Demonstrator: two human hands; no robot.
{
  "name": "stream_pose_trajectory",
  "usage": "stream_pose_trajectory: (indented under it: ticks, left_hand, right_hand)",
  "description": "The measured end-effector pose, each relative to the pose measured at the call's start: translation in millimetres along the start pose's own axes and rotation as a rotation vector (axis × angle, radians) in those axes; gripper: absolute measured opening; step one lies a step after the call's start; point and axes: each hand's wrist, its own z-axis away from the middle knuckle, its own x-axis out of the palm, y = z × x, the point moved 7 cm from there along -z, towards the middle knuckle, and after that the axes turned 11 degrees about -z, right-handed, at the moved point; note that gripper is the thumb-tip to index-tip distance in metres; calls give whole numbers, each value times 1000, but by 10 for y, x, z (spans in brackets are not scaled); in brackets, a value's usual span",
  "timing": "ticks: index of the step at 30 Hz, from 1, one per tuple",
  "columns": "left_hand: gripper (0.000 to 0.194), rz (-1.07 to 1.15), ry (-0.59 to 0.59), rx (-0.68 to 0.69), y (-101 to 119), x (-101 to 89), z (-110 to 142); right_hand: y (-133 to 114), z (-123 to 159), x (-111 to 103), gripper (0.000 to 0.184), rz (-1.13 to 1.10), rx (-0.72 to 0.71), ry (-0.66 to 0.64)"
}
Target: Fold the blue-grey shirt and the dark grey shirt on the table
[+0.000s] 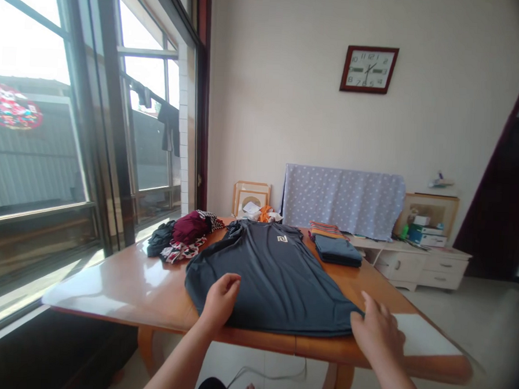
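Observation:
A dark grey T-shirt (276, 276) with a small white logo lies spread on the wooden table (119, 286), its hem along the near edge and its neck away from me. My left hand (222, 300) is closed over the lower left part of the shirt. Whether cloth is caught in those curled fingers cannot be made out. At the lower right corner of the hem, my right hand (378, 328) pinches the fabric between thumb and fingers, with the index finger partly raised.
Crumpled clothes (188, 234), maroon, dark and patterned, are heaped at the table's left. Folded clothes (337, 249) are stacked at its right. A low white cabinet (438, 268) and a dotted cloth cover (341, 199) stand behind. Windows (150, 125) line the left side.

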Motion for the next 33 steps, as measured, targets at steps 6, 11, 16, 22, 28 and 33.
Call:
stream_pose_trajectory:
  ticks: [6, 11, 16, 22, 28, 33]
  left_hand:
    - [36, -580, 349, -225, -513, -930, -129]
    - [37, -953, 323, -445, -872, -1280, -138]
    - [41, -1021, 34, -466, -1076, -1151, -235]
    - [61, -961, -144, -221, -814, -710, -325]
    - [77, -877, -73, -162, -715, -603, -306]
    - [38, -813, 32, -196, -696, -782, -305]
  right_hand:
    - [-714, 131, 86, 42, -200, -374, 8]
    - [-858, 248, 441, 41, -167, -410, -190]
    - [-761, 331, 658, 40, -79, -354, -294]
    - [-726, 282, 750, 37, -27, -324, -377]
    - [-709, 292, 757, 37, -27, -323, -398]
    - [-722, 309, 725, 36, -34, -332, -382]
